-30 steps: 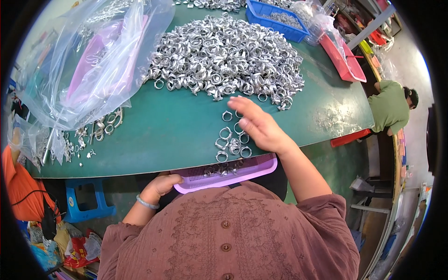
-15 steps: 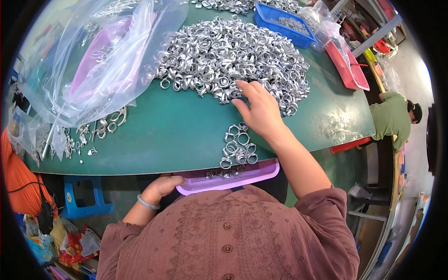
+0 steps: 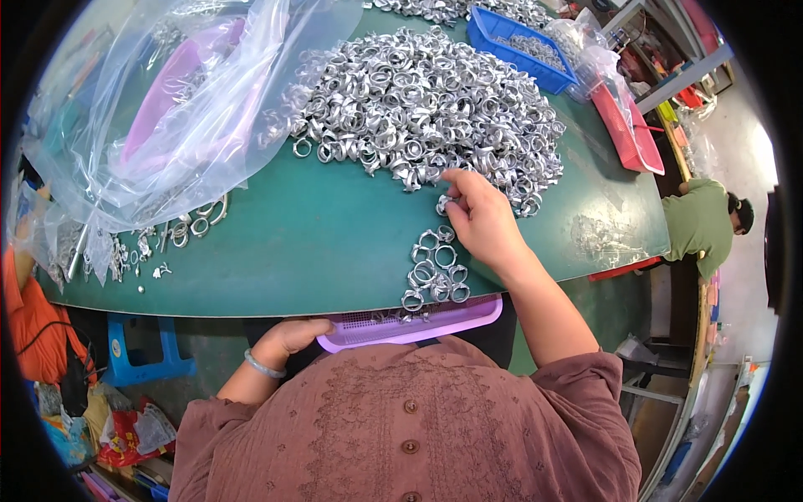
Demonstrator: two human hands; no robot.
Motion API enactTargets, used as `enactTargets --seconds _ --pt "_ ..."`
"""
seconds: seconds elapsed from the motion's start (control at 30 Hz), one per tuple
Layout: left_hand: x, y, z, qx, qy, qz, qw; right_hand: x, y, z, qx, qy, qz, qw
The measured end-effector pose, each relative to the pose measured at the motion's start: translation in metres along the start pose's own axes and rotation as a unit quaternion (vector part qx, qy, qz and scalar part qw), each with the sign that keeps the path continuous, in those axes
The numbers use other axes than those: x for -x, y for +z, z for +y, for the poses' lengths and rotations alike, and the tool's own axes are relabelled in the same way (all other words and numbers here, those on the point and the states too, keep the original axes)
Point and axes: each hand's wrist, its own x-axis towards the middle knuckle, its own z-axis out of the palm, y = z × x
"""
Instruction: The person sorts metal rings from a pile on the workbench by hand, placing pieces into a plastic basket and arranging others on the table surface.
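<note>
A large heap of silver metal rings (image 3: pixel 427 100) lies on the green table (image 3: pixel 276 251). My right hand (image 3: pixel 485 219) is at the heap's near edge, its fingers curled, with a silver ring (image 3: pixel 444 204) at the fingertips. Just nearer to me is a small group of rings (image 3: pixel 435 272), lying close together by the table edge. Under that edge is a purple mesh-bottomed basket (image 3: pixel 410 334) with a few rings (image 3: pixel 400 317) in it. My left hand (image 3: pixel 299 336) grips the basket's left end, thumb over the rim; its other fingers are hidden.
Clear plastic sheeting (image 3: pixel 251 125) covers a pink tray (image 3: pixel 150 125) at the left. Small metal pieces (image 3: pixel 159 243) lie beneath it. Farther off stand a blue bin (image 3: pixel 535 71) and a red tray (image 3: pixel 631 138). A blue stool (image 3: pixel 125 360) is below; a person in green (image 3: pixel 703 222) bends at the right.
My right hand has drawn back slightly toward me from the heap, its fingers closing, with a ring now at the fingertips. My left hand stays on the basket. The view has shifted slightly.
</note>
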Motion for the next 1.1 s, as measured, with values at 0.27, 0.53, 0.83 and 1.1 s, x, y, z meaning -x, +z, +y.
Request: enactTargets --seconds 0.27,0.53,0.83,1.1 --pt "0.003 0.003 0.006 -0.010 0.003 0.009 1.000 -0.009 0.006 0.006 0.046 -0.025 0.022 0.998" --pt "0.002 0.001 0.004 -0.045 -0.014 0.009 0.999 -0.005 0.004 0.006 0.073 -0.007 0.024 0.997" --pt "-0.002 -0.011 -0.015 -0.007 -0.006 0.004 1.000 -0.002 -0.028 -0.002 0.009 -0.098 -0.189 0.977" --pt "-0.003 -0.004 -0.004 -0.045 -0.017 -0.007 0.999 -0.029 -0.005 -0.001 0.170 -0.097 -0.005 0.981"
